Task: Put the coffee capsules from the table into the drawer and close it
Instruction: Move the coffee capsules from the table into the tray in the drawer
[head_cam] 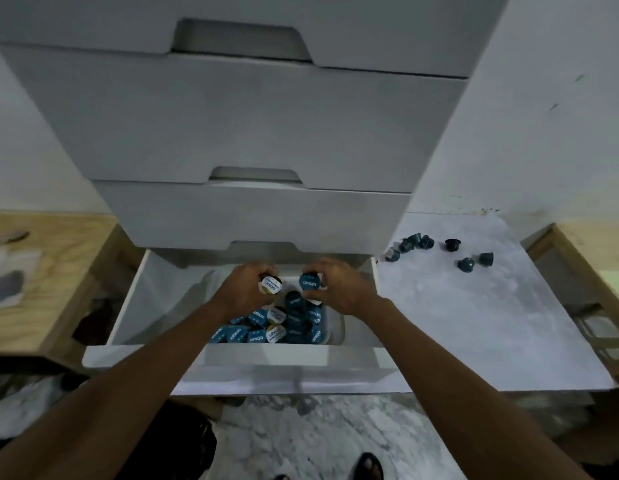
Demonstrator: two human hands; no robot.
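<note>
A tall white cabinet (252,126) fills the middle. Its lowest drawer (232,365) is pulled out toward the person. To the right of it is a pale stone worktop (474,323).

Inside the drawer lies a heap of blue coffee capsules (277,327), with a few white-topped ones mixed in. More dark capsules (439,249) sit loose on the worktop, near its back edge. They are well apart from both hands, off to the right.

Both hands reach into the drawer, above the heap. The left hand (245,289) has its fingers (263,270) curled round a white-topped capsule (270,284). The right hand (339,285) has its fingers (316,268) curled round a blue-topped capsule (310,283). Both capsules show their flat tops to the camera, so they lie tipped on their sides in the hands.

I think the two capsules are about to be let go, and they only need to drop straight down onto the heap. After that, the loose ones on the worktop come next. The right hand is nearer to them, so it should go. The drawer cannot be shut yet.
</note>
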